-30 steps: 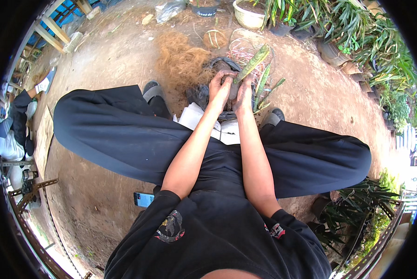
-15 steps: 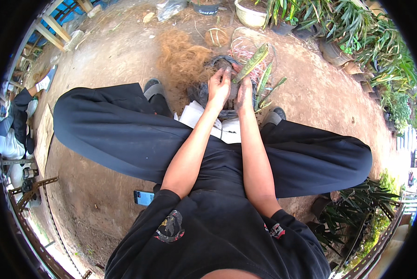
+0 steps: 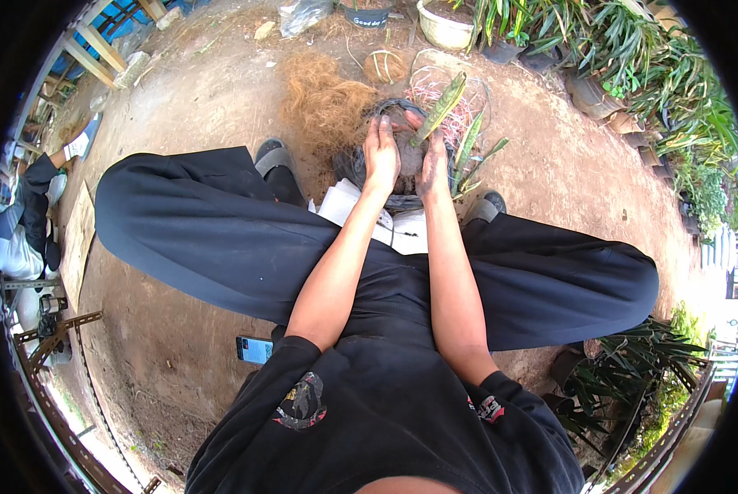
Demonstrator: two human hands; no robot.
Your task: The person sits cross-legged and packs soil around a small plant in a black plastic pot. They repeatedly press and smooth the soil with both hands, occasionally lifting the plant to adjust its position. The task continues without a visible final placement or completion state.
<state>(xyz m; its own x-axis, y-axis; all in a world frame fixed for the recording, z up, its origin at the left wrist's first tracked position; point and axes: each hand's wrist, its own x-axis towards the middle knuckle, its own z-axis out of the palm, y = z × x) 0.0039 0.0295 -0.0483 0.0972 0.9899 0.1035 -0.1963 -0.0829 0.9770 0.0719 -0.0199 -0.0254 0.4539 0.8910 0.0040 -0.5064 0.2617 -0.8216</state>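
Pressing down side by side, the left hand and right hand lay flat, fingers extended, on dark soil in a black pot between the person's feet, gripping nothing. A long green leaf rose tilted from the pot just beyond the right fingers. Bare dirt ground lay around, with a brown fibre pile beside the pot and potted plants along the edge.
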